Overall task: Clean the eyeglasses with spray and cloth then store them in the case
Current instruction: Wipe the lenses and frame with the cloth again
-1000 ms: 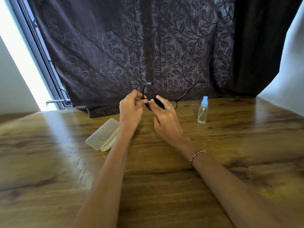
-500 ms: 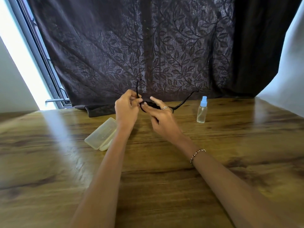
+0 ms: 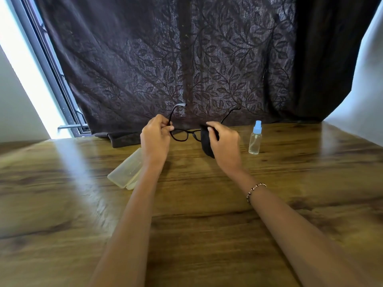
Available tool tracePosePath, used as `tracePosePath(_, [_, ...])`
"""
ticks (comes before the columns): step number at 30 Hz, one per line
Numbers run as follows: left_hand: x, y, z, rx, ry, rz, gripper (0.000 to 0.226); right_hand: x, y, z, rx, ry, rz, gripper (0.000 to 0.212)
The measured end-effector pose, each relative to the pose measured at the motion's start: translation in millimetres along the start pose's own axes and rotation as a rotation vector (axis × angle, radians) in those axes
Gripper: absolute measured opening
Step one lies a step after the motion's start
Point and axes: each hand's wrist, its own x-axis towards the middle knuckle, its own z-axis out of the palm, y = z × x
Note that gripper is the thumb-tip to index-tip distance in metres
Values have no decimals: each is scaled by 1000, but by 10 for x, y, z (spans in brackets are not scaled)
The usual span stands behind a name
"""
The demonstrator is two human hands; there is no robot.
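Steadying glasses (image 3: 182, 135) above the table's (image 3: 207, 235) far edge with left hand (image 3: 155, 139) pinched on one hinge, freeing right hand (image 3: 226, 143), clamped on cloth (image 3: 207, 146), for rubbing the other lens; open case (image 3: 126, 172) and spray (image 3: 255, 139) parked near, either side.

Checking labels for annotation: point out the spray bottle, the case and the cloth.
spray bottle (image 3: 255, 141), head view, on the clear body below the blue cap.
case (image 3: 126, 171), head view, on the translucent top face.
cloth (image 3: 206, 144), head view, on the dark hanging fold.
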Motion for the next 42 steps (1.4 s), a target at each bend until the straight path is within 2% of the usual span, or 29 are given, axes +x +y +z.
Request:
tracePosePath(6, [-33,43,23,-12,-45,-2,4,14,41,-48,-174,-91,-128,21])
tracePosePath(9, [-24,90,41,-53,-40,-24,2,-44,37,-1,-154,-180,-183,20])
tracePosePath(14, [-12,97,-1,-46,29,-16,4,-37,62,39,-76,-194,-194,17])
tracePosePath(21, [1,100,-34,-22,76,-1,4,-26,140,63,-279,-299,-236,33])
tracePosePath(25, [2,96,-19,-43,75,1,3,-57,112,61,-226,-348,-270,31])
tracePosePath(29, [7,85,8,-101,39,-17,4,-32,123,15,-340,-322,-304,36])
tracePosePath(32, [9,86,26,-133,42,-31,4,-60,120,7,-434,-270,-296,27])
tracePosePath(35, [10,95,26,-161,47,-34,4,-112,101,18,-396,-198,-303,15])
tracePosePath(38, [17,108,6,-205,50,-31,4,-125,93,25,-292,-204,-303,26])
tracePosePath(42, [16,138,-27,-299,33,-55,13,-67,104,-5,-341,-219,-344,37])
